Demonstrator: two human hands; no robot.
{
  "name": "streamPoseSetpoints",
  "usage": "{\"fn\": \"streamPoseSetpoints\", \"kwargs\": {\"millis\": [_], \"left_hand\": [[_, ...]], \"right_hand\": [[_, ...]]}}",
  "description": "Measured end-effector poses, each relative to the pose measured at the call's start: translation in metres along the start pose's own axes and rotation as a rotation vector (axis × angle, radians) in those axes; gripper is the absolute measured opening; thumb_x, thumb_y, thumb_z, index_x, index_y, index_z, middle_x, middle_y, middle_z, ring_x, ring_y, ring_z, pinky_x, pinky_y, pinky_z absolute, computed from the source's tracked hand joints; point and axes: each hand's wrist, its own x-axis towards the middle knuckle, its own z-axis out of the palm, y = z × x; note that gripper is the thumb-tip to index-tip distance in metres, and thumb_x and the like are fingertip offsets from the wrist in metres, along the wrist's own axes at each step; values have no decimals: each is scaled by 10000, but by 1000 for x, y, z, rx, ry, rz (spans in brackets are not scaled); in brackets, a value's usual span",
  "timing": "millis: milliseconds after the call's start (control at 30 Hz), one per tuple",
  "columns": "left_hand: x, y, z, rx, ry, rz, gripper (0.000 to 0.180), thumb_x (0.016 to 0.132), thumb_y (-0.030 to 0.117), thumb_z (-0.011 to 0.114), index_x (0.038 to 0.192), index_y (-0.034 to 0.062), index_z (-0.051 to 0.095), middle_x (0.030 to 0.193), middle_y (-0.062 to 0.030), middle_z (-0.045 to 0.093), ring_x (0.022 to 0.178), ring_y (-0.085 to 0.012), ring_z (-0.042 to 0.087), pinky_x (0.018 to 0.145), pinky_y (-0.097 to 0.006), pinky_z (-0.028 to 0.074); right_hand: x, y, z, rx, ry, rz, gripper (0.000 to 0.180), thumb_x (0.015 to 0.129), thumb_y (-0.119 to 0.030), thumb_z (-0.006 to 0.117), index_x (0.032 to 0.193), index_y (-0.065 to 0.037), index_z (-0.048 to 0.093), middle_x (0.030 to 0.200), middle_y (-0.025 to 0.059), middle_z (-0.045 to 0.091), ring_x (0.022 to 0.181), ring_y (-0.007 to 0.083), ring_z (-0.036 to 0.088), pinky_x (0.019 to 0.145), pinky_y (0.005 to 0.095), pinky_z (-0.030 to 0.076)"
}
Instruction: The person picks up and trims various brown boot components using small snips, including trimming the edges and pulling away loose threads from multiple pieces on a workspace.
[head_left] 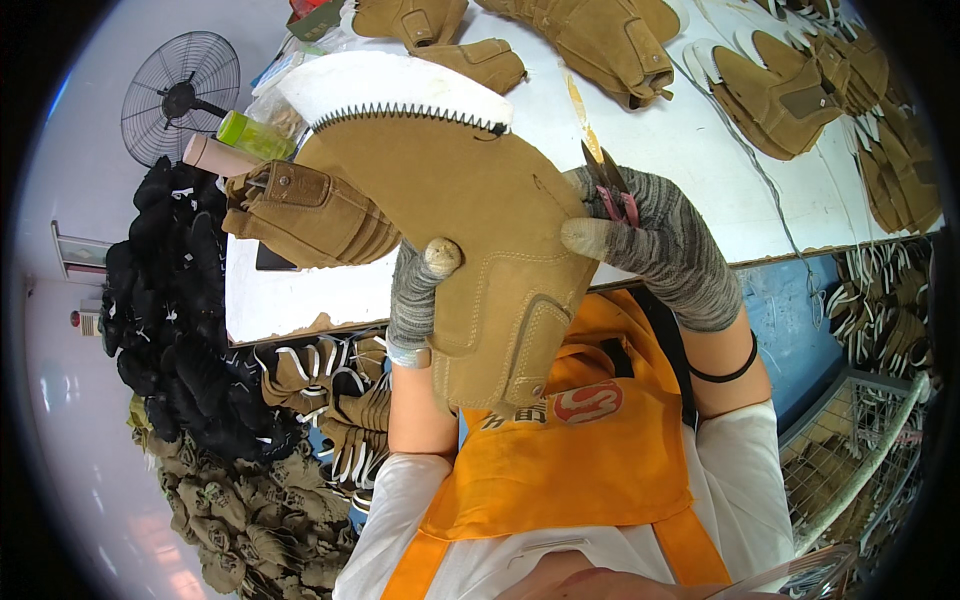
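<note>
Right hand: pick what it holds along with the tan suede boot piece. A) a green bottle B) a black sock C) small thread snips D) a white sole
C: the gloved right hand pinches small thread snips, their blades sticking up beside the edge of the tan suede boot piece, which the left hand grips from below.

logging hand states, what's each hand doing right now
left hand: closed on the tan suede boot upper
right hand: holding thread snips, fingers on the upper

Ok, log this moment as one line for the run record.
left hand: holds tan suede boot upper | right hand: holds upper's edge plus thread snips | white table
</note>
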Motion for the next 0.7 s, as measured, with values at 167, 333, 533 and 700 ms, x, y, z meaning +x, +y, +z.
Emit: {"fn": "streamPoseSetpoints", "kwargs": {"millis": [167,333,533,700], "left_hand": [[1,-2,2,26,8,39,876,655,437,796,1273,-51,413,1143,-197,566,998,-276,613,838,-372,540],[-2,-2,4,17,20,22,881,654,427,800,1283,-45,404,1158,-194,559,1019,-278,603,858,-378,530],[-3,-4,3,29,13,51,877,651,396,809,1290,-40,397,1164,-190,554,1027,-276,598,867,-378,526],[-5,-4,0,-19,24,3,871,655,381,808,1296,-36,393,1173,-186,551,1029,-272,598,874,-378,523]], "right_hand": [[1,3,1,-130,32,-74,383,809,-287,706,1063,-9,636,834,54,653,754,106,580,698,261,494],[2,6,2,-175,54,-120,348,810,-283,709,1002,-1,638,785,43,635,711,101,565,669,256,489],[5,8,6,-132,87,-118,348,810,-313,708,955,-4,643,773,32,625,707,96,568,654,252,484],[4,-3,6,65,52,80,377,814,-364,694,957,-17,659,795,24,630,731,101,588,661,251,492]]}}
